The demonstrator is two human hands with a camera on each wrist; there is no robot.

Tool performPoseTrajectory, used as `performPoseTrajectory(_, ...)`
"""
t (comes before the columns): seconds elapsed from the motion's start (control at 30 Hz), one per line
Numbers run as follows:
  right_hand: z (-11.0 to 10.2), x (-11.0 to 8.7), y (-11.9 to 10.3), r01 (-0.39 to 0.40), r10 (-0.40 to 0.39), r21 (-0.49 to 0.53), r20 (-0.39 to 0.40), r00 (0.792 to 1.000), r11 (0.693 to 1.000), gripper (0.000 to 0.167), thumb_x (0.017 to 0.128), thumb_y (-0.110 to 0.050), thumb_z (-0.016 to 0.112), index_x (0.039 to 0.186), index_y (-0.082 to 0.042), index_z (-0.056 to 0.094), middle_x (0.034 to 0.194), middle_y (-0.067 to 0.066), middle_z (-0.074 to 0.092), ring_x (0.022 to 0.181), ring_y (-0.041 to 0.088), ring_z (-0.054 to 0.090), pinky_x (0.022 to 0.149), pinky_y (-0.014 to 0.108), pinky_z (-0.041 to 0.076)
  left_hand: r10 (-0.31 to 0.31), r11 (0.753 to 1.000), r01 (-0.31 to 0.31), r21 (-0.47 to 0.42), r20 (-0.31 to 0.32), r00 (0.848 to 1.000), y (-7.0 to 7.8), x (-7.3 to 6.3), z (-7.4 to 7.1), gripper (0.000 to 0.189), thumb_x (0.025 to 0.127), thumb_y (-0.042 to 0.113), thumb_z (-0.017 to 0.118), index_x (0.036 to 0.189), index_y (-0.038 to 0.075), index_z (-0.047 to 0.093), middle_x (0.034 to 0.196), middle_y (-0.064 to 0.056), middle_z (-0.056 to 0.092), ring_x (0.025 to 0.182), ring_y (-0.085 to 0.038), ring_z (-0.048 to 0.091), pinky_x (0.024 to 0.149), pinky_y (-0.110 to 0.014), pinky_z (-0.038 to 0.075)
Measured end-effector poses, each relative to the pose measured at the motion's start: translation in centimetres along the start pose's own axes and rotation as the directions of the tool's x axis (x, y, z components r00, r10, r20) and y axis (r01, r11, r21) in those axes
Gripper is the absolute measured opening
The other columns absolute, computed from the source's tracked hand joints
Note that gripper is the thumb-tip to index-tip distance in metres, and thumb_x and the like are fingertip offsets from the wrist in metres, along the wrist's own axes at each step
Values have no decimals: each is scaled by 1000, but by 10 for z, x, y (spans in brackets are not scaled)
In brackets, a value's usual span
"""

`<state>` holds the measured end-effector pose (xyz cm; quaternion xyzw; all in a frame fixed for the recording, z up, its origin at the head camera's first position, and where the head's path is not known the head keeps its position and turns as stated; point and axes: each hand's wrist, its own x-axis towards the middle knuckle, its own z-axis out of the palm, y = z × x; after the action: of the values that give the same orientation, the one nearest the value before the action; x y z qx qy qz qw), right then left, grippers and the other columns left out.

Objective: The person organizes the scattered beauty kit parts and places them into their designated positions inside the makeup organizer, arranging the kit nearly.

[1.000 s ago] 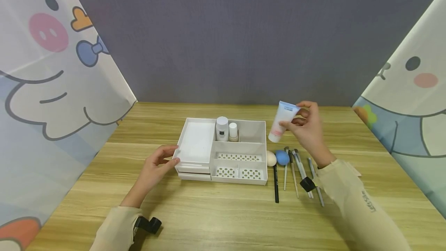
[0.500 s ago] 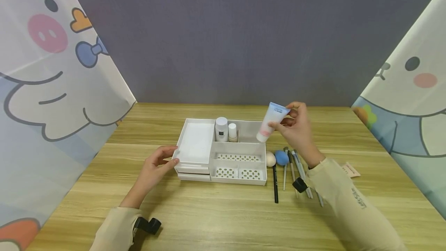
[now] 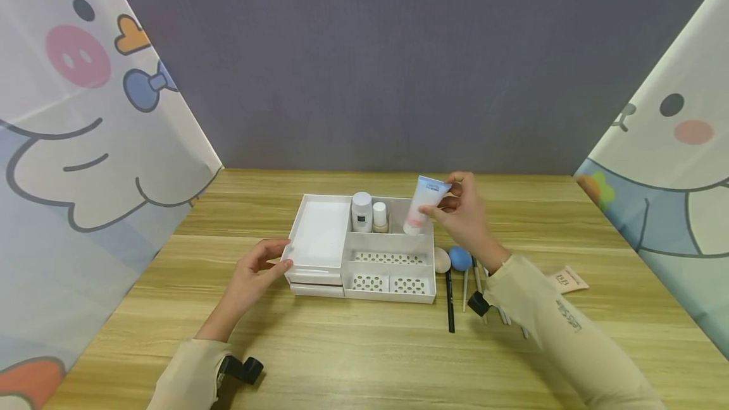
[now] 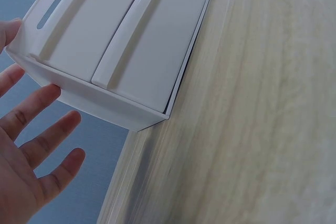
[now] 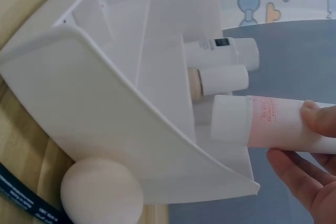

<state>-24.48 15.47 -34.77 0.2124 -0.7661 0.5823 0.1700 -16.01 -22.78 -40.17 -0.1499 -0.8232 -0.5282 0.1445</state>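
The cosmetic tube (image 3: 424, 200) has moved left, now tilting cap-down at the mouth of the organizer's back-right compartment, pinched in the right hand (image 3: 466, 220). The left hand (image 3: 256, 271), fingers spread, touches the white organizer (image 3: 393, 242). The tube seems light, smooth, squeezable; best held near its flat end.

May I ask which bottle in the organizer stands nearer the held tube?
The shorter, beige-bodied bottle; the taller, dark-labelled bottle stands farther from the tube.

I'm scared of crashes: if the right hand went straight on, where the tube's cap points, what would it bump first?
The tube in the right hand would probably bump the organizer inside its back right compartment; wall or floor, I can't tell.
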Motion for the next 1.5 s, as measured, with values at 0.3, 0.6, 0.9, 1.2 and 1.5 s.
performPoseTrajectory(0.3, 8, 5, 6, 22, -20, -53, 46, 999, 998, 60, 81, 10, 76, 120, 4, 31, 103, 26, 62, 82, 38, 68, 65, 19, 52, 14, 1000, -13, 5, -7, 1000, 0, 0, 0, 32, 91, -3, 68, 122, 1, 64, 119, -17, 65, 101, 1, 60, 78, -24, 50)
performPoseTrajectory(0.6, 14, 8, 10, 14, -7, -96, 68, 998, 995, 58, 81, 9, 77, 118, 1, 33, 108, 27, 63, 83, 39, 68, 66, 18, 52, 18, 1000, -18, 8, -6, 1000, -1, -1, 0, 31, 91, -3, 67, 122, 0, 63, 120, -17, 65, 102, 1, 59, 78, -25, 49)
performPoseTrajectory(0.9, 22, 8, 12, -10, 30, -130, 154, 988, 992, 53, 83, 7, 76, 116, -1, 34, 108, 27, 61, 85, 37, 68, 67, 31, 56, 18, 1000, -18, 14, 0, 1000, -1, -2, 0, 32, 92, -2, 67, 124, 2, 63, 122, -13, 65, 104, 2, 59, 80, -25, 49)
performPoseTrajectory(1.2, 27, 7, 16, 35, 22, -209, 266, 964, 977, 48, 88, 0, 73, 116, -3, 34, 105, 23, 63, 88, 32, 68, 69, 34, 57, 24, 1000, -24, 6, -3, 1000, -1, -2, 0, 32, 92, -2, 67, 123, 1, 63, 122, -5, 65, 104, 1, 59, 80, -25, 49)
performPoseTrajectory(1.5, 29, 7, 15, 87, 6, -264, 333, 943, 961, 37, 92, -2, 69, 113, -4, 38, 97, 24, 65, 85, 31, 70, 67, 35, 57, 22, 1000, -22, 1, 2, 1000, -2, -2, -1, 32, 93, -2, 67, 124, 1, 62, 123, -5, 65, 105, 1, 58, 81, -24, 48)
